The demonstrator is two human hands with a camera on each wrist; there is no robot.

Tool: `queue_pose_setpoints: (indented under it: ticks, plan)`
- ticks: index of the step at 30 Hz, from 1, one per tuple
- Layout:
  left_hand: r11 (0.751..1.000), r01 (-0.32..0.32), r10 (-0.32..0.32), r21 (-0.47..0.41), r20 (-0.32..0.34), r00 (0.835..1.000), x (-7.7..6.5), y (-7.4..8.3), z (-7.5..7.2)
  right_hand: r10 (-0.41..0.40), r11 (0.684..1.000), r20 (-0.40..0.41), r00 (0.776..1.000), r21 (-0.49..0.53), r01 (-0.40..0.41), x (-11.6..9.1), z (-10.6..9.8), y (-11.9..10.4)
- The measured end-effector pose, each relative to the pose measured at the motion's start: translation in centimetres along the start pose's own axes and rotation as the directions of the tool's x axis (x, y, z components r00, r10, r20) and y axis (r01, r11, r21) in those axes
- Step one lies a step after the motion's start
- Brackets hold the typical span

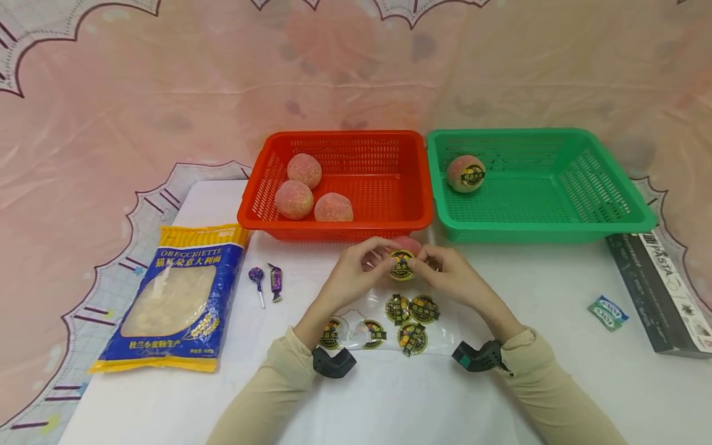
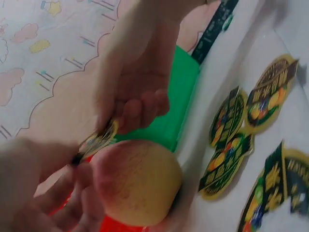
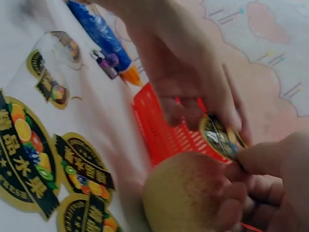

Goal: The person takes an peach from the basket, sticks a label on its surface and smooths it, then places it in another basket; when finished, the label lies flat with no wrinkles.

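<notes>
A round black-and-gold fruit sticker (image 1: 402, 264) is held up between both hands. The left hand (image 1: 356, 269) pinches its left edge between thumb and fingertips, and the right hand (image 1: 452, 275) pinches the right edge. Just behind the sticker is a pink-yellow peach (image 1: 408, 243), partly hidden in the head view; both wrist views show the peach (image 2: 137, 183) (image 3: 181, 193) close beside the fingers. Several more such stickers (image 1: 412, 338) lie on a clear sheet (image 1: 356, 306) on the table below the hands.
A red basket (image 1: 335, 233) holds three peaches. Right of it, a green basket (image 1: 545, 235) contains one stickered peach (image 1: 466, 173). At left lie a pasta bag (image 1: 172, 296), a lollipop (image 1: 256, 276) and a wrapped candy (image 1: 276, 281); at right, small packets (image 1: 609, 313) and a black-and-white pasta box (image 1: 659, 296).
</notes>
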State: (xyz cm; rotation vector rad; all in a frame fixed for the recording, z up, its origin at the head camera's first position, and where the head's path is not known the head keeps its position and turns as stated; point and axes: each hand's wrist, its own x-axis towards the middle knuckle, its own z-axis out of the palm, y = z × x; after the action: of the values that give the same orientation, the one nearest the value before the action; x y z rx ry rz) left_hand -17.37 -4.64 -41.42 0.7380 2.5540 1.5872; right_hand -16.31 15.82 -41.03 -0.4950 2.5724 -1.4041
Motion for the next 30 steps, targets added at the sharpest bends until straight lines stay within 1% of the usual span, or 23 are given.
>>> queue_pose_setpoints:
  ticks: [2,5,7,10,12,14,18,20,21,24,26,27,28,30]
  plan:
    - [1.000,0.008,-0.009,-0.005,-0.078,0.997,0.3,-0.1,0.5,0.005,1.000,-0.045,0.999,-0.010,-0.006,0.1,0.3,0.1]
    - [0.999,0.041,-0.038,0.015,-0.168,0.985,0.4,-0.3,1.2,0.010,0.998,-0.090,0.996,-0.058,-0.015,0.3,0.7,0.3]
    - [0.998,0.062,-0.055,0.029,-0.207,0.977,0.3,-0.4,1.5,0.021,0.996,-0.102,0.995,-0.089,-0.030,0.3,0.9,0.3]
    - [0.995,0.068,-0.051,0.067,-0.229,0.972,0.2,-0.7,1.7,0.036,0.990,-0.094,0.995,-0.132,-0.048,0.5,1.1,0.3]
    - [0.994,0.078,-0.059,0.078,-0.216,0.975,0.2,-1.1,1.6,0.051,0.989,-0.081,0.995,-0.136,-0.062,0.5,0.9,0.3]
    - [0.993,0.099,-0.085,0.070,-0.184,0.979,0.3,-1.7,1.5,0.062,0.987,-0.067,0.996,-0.143,-0.071,0.6,0.8,0.4]
    - [0.986,0.169,-0.169,-0.005,-0.116,0.979,0.5,-2.5,1.1,0.100,0.984,-0.071,0.992,-0.142,-0.109,0.6,0.5,0.8]
    - [0.982,0.186,-0.188,-0.027,-0.094,0.978,0.5,-2.6,1.0,0.109,0.986,-0.088,0.990,-0.119,-0.119,0.6,0.5,1.1]
    - [0.981,0.190,-0.192,-0.029,-0.088,0.977,0.6,-2.6,1.0,0.099,0.990,-0.089,0.991,-0.094,-0.108,0.7,0.5,1.3]
    - [0.984,0.177,-0.176,0.004,-0.075,0.982,0.6,-2.5,1.3,0.062,0.998,-0.046,0.997,0.032,-0.060,0.8,0.7,1.8]
    - [0.987,0.156,-0.152,0.040,-0.078,0.985,0.6,-2.3,1.5,0.035,0.992,-0.008,0.999,0.125,-0.034,1.0,1.0,1.9]
    - [0.987,0.144,-0.139,0.066,-0.073,0.988,0.5,-2.2,1.5,0.034,0.987,0.006,0.999,0.160,-0.034,1.1,1.1,1.9]
    - [0.988,0.128,-0.122,0.090,-0.071,0.990,0.5,-2.1,1.6,0.037,0.983,0.008,0.999,0.182,-0.038,1.1,1.2,1.8]
    - [0.986,0.095,-0.085,0.135,-0.074,0.994,0.5,-2.0,1.6,0.036,0.979,-0.026,0.999,0.203,-0.030,1.1,1.5,1.6]
